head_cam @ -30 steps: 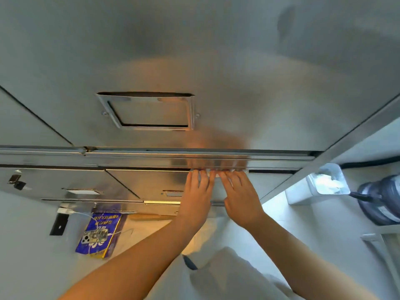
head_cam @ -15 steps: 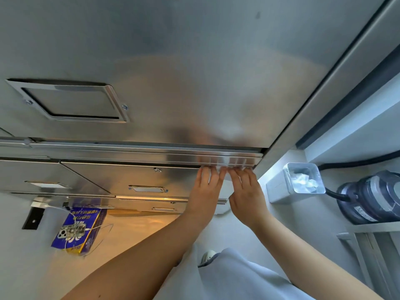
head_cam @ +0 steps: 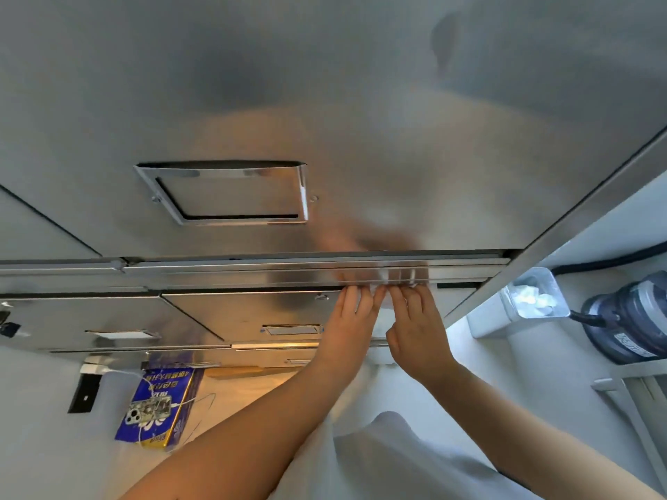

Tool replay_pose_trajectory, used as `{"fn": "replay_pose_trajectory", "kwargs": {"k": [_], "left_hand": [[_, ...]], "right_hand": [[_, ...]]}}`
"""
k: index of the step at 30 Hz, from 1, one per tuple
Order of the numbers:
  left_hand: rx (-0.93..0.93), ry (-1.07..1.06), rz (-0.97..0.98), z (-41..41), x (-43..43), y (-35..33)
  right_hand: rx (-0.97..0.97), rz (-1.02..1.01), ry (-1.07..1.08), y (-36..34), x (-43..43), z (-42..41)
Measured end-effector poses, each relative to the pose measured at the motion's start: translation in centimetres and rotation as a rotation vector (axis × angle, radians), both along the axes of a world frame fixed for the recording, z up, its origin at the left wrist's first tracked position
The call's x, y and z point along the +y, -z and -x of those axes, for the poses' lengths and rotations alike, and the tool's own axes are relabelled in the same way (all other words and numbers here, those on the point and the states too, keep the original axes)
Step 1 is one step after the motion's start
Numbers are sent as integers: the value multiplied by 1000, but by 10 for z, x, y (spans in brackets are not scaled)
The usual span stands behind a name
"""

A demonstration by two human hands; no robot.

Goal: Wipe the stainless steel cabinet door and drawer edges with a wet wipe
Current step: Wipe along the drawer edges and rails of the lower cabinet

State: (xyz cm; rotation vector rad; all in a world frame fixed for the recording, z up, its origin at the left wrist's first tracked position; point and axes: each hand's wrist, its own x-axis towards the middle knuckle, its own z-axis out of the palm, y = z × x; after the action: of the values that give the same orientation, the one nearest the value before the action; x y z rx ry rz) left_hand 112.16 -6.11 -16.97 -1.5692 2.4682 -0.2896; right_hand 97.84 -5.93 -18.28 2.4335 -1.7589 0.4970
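Because only a white sliver of the wet wipe point(head_cam: 385, 302) shows between the two hands, just right of the frame's centre, most of it is probably tucked beneath the fingertips, and I judge that to be the weak spot. The left hand point(head_cam: 348, 326) and right hand point(head_cam: 418, 333) lie close side by side, fingers stretched out and pressed against the lower edge strip point(head_cam: 252, 274) of the large stainless steel drawer front point(head_cam: 361, 120). Neither hand is curled round anything I can see.

If the pressure is uneven, the wipe could bunch or slide out. Bare fingers would then drag over the steel and leave prints instead of clearing them. The strip looks like folded sheet metal with a dark gap just below it, so fingertips slipping into that gap could be nicked or pinched. The short stretch of strip further right, toward the cabinet's corner post point(head_cam: 563, 243), might be missed. Whether the wipe holds any moisture cannot be told.
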Motion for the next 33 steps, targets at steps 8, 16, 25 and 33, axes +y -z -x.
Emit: {"fn": "replay_pose_trajectory", "kwargs": {"k": [8, 16, 25, 33], "left_hand": [[-90, -1, -7, -171, 4, -3], [-55, -158, -26, -280, 17, -5], [-53, -210, -6, -273, 18, 0], [4, -152, 14, -219, 14, 0]], "right_hand": [[-15, -127, -83, -5, -1, -170], [-44, -192, -189, -12, -1, -283], [-38, -156, -245, -13, -5, -277], [-37, -134, -242, -11, -7, -211]]}}
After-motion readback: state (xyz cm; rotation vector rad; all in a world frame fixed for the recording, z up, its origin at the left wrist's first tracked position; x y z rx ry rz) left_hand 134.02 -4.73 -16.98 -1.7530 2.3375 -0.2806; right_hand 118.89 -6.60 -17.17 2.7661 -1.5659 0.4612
